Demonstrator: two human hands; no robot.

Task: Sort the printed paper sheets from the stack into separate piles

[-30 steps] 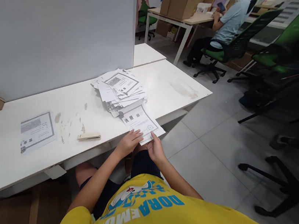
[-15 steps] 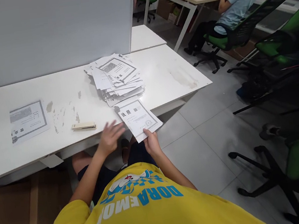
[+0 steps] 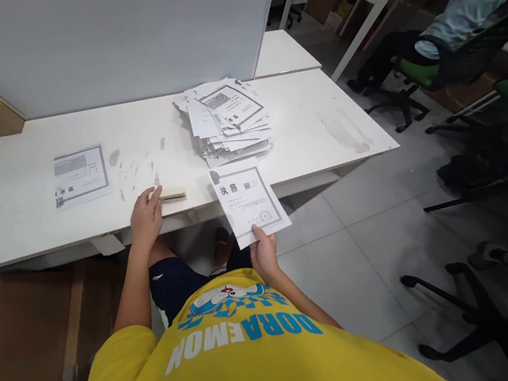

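Observation:
My right hand [image 3: 263, 252] pinches the near edge of a printed sheet with a dark border [image 3: 249, 202], which hangs over the front edge of the white table [image 3: 28, 235]. My left hand [image 3: 145, 217] rests at the table edge with its fingers closing on the left end of a beige stapler [image 3: 171, 194]. Just beyond the sheet lies a messy pile of similar papers [image 3: 227, 120]. A single printed sheet [image 3: 80, 176] lies flat further left on the table.
A grey partition [image 3: 119, 39] stands along the back of the table. Scuffed patches mark the tabletop near the stapler. To the right, a person in a light blue top sits on a green chair [image 3: 457, 55] at another desk. More green chairs stand on the tiled floor.
My left hand let go of the sheet and moved left to the stapler. My right hand kept the sheet. The view swung left and down.

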